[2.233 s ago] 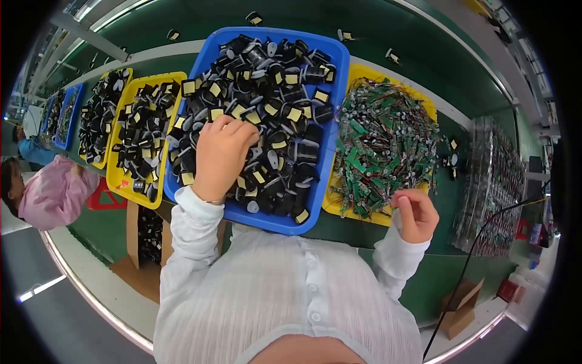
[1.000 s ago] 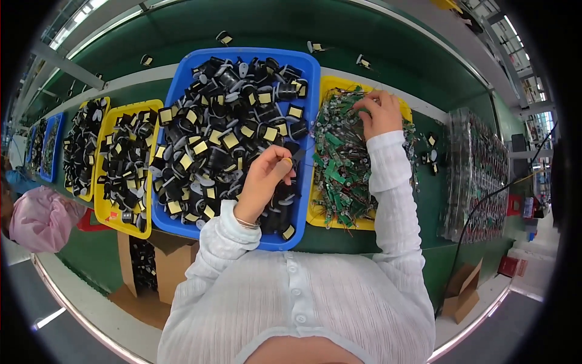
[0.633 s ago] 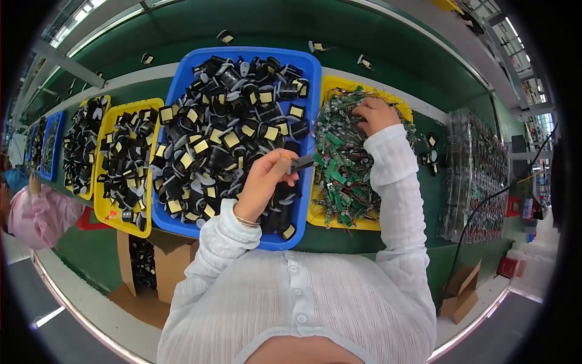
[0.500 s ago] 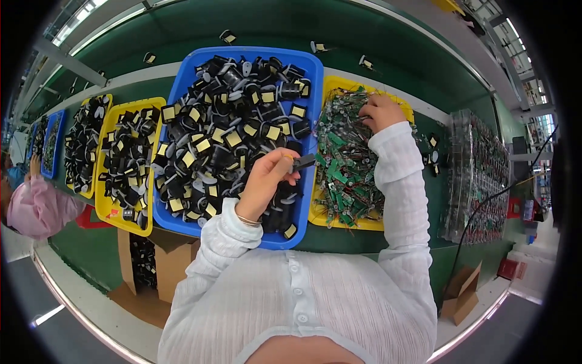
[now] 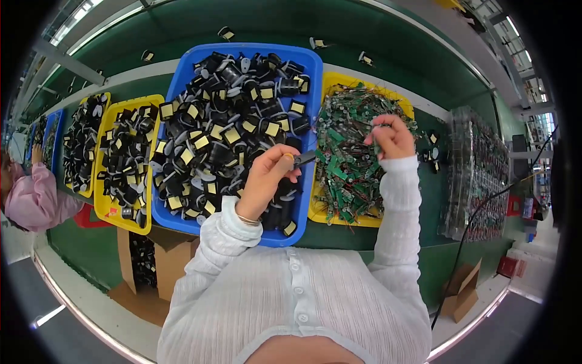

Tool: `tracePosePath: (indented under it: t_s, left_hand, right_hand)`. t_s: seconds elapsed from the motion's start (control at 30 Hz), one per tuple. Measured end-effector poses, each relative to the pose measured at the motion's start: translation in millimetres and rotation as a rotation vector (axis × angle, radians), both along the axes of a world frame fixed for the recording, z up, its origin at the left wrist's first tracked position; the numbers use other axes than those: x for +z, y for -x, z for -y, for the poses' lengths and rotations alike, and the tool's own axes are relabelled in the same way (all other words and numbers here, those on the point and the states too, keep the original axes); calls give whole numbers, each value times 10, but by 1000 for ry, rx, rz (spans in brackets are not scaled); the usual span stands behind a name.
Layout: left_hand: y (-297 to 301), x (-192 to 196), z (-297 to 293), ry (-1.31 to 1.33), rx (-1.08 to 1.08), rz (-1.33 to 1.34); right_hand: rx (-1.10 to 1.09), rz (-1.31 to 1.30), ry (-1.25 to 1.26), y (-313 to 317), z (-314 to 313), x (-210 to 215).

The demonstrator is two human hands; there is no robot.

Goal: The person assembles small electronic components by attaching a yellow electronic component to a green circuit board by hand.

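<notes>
My left hand (image 5: 267,179) is closed, thumb against fingers, over the right edge of a large blue tray (image 5: 159,213). It pinches a small black plastic piece (image 5: 307,158) that sticks out to the right. Black parts with grey round ends and pale yellow pads (image 5: 232,134) are heaped in the blue tray. Over a yellow tray (image 5: 362,221) to the right is my right hand (image 5: 394,138), its fingers curled together. Whatever lies between those fingertips is too small to make out. Small green circuit boards with thin wires (image 5: 341,173) fill that tray beneath it.
Further left are yellow trays (image 5: 149,221) of similar black parts. A co-worker in a pink sleeve (image 5: 39,194) reaches over trays there. Stacked clear plastic trays of boards (image 5: 478,176) stand at the right. Loose parts (image 5: 365,59) lie beyond the trays; cardboard boxes (image 5: 173,261) sit below.
My right hand has drawn back toward me and slightly right, lifting off the heap of boards. My left hand stays nearly still, holding the black piece. The co-worker's arm has shifted.
</notes>
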State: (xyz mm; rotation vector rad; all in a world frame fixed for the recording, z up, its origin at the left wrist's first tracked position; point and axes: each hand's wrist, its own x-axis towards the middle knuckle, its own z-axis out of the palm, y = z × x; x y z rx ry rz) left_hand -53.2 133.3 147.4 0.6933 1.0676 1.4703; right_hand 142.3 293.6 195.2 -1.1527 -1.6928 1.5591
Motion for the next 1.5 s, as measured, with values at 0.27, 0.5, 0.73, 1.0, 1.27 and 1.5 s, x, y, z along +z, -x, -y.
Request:
tracePosePath:
  t_s: [0.27,0.5,0.73,1.0,1.27,1.5]
  left_hand:
    - [-67,13,2,-101,96,76]
    - [-124,32,74,-176,25,89]
    - [-133,111,88,-93,-33,95]
    - [-157,98,77,-243,92,-100]
    - [-173,146,74,-330,253,-466]
    - [-133,171,64,-486,305,-756]
  right_hand:
    - [144,-309,133,168,829,-1]
    - [145,-294,19,446,1066,-82]
    - [81,-248,-38,449,1076,-118]
    - [43,-80,-188,447,1087,-91]
    - [34,-56,-178,442,1079,-85]
    - [115,-106,-86,394,1048,-99]
